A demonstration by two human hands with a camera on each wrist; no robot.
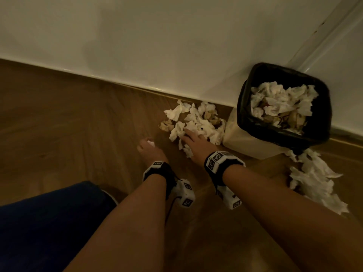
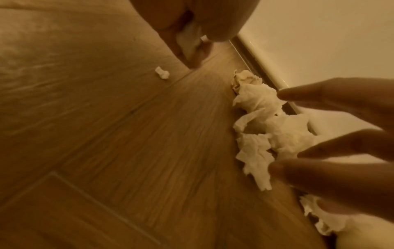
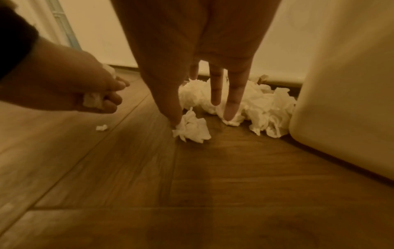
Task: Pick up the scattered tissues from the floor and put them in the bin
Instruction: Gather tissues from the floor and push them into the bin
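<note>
A heap of crumpled white tissues [image 1: 196, 120] lies on the wood floor against the skirting, just left of the bin [image 1: 241, 107]. The bin is cream with a black liner and holds several tissues. My right hand [image 1: 191, 137] reaches onto the near edge of the heap with straight, spread fingers. In the right wrist view its thumb touches one loose crumpled tissue [image 3: 192, 129] while the fingertips [image 3: 231, 112] rest on the heap. My left hand [image 1: 146, 146] hovers left of the heap, its fingers curled round a small tissue wad [image 3: 92, 100].
More tissues [image 1: 314, 177] trail across the floor right of the bin's front corner. A tiny white scrap [image 3: 102, 128] lies on the boards under the left hand. The white wall [image 1: 157, 46] runs behind everything. My dark blue knee [image 1: 49, 222] is at lower left.
</note>
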